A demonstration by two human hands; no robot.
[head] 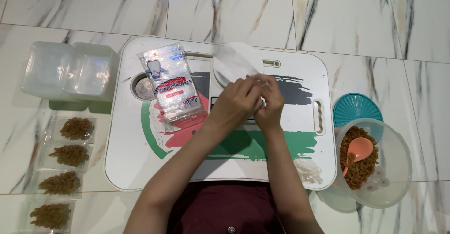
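The floor (365, 23) is made of large glossy marble tiles, white with grey and brown veins, and thin grout lines run between them. A bright spot of lamp light reflects near the top right (the lamp itself is not visible). On the floor stands a low white lap table (126, 168) with rounded corners.

The left hand (234, 105) and right hand (271, 105) cover the middle of the small white scale (234, 63), and whether its display shows anything cannot be told. What the fingertips pinch is a thin clear film, too faint to make out its edges. The lowest filled pouch (50, 215) is cut off by the bottom edge, and the clear tub (389, 168) hides part of the teal lid (354, 107).
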